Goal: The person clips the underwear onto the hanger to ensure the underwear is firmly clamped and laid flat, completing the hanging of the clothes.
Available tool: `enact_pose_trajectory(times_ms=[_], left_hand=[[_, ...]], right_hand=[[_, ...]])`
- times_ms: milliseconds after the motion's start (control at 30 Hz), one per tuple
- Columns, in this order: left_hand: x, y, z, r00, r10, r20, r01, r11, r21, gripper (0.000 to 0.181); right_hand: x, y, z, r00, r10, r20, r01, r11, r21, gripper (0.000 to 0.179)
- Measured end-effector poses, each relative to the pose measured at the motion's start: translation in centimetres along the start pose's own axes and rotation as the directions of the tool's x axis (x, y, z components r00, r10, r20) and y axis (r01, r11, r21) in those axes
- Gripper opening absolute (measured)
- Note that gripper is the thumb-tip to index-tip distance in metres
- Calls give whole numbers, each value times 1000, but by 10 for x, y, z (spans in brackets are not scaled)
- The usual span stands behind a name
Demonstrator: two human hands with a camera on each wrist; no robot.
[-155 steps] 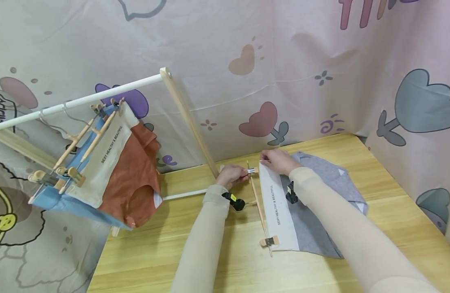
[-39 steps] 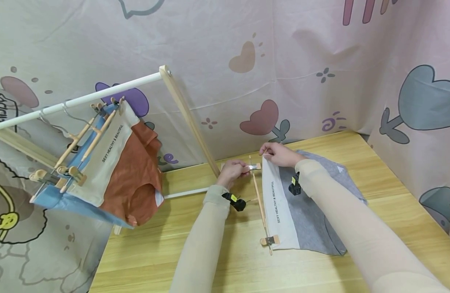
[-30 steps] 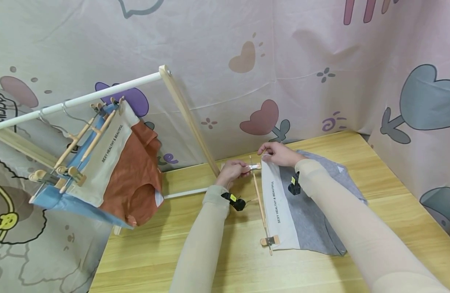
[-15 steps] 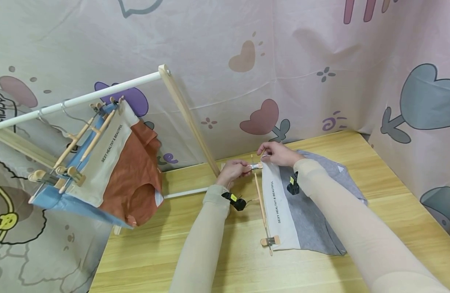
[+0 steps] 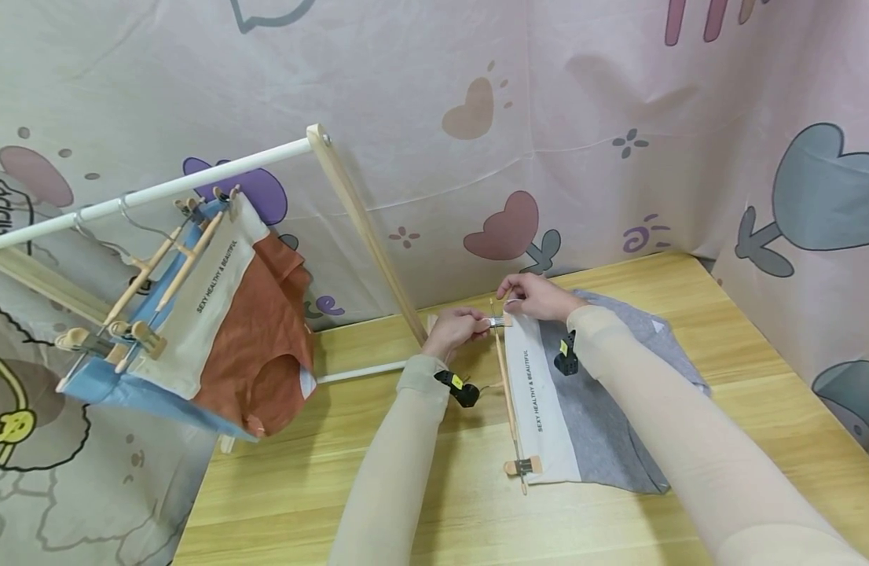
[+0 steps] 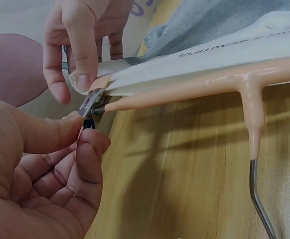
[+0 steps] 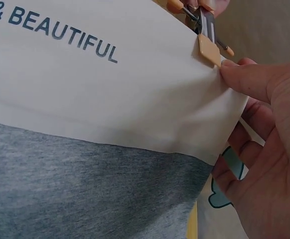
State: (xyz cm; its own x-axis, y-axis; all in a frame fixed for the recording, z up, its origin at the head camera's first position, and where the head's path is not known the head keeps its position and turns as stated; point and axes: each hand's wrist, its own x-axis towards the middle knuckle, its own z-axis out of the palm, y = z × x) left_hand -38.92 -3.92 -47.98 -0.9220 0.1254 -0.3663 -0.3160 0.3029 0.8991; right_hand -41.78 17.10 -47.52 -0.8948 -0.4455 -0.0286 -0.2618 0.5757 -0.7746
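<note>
A pair of grey underpants (image 5: 604,424) with a white, lettered waistband (image 5: 536,393) lies on the table. Along the waistband runs a peach clip hanger (image 5: 507,389); its near clip (image 5: 524,466) sits on the near waistband corner. My left hand (image 5: 456,330) pinches the far clip (image 6: 96,92) between thumb and fingers, its peach tips overlapping the waistband's far corner. That corner is pinched by my right hand (image 5: 540,297), the thumb (image 7: 247,77) on top right beside the clip's tip. The hanger's metal hook (image 6: 257,196) points away from the underpants.
On the left a wooden rack (image 5: 364,228) with a white rail (image 5: 215,181) carries two hangers, with rust-red underpants (image 5: 265,354) and a blue garment (image 5: 152,401) clipped on. A lower white bar (image 5: 360,373) reaches toward my left wrist. Printed cloth (image 5: 583,118) hangs behind the table.
My left hand has shifted right, bringing the far clip and that end of the hanger onto the waistband's far corner. My right hand keeps its pinch there, almost still over the last second.
</note>
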Motion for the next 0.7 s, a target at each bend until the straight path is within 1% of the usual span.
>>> enact_pose_trajectory(times_ms=[200,400,567,700], left_hand=[[-2,3,4,1000,7,-16,-7,1000,23,6],[-4,5,6,999,19,-31,-18,999,42,6],[-4,5,6,1000,13,-24,-12,998,54,6],[-4,4,6,1000,1,-7,0,998,56,9]], right_hand=[[-1,-2,0,1000,-13,11,13,1000,-21,26],[-1,-5,-1,1000,-3,7,3,1000,-26,25],[1,-5,1,1000,10,0,-10,999,-33,23],[2,-2,2,1000,-1,-6,0,998,-63,21]])
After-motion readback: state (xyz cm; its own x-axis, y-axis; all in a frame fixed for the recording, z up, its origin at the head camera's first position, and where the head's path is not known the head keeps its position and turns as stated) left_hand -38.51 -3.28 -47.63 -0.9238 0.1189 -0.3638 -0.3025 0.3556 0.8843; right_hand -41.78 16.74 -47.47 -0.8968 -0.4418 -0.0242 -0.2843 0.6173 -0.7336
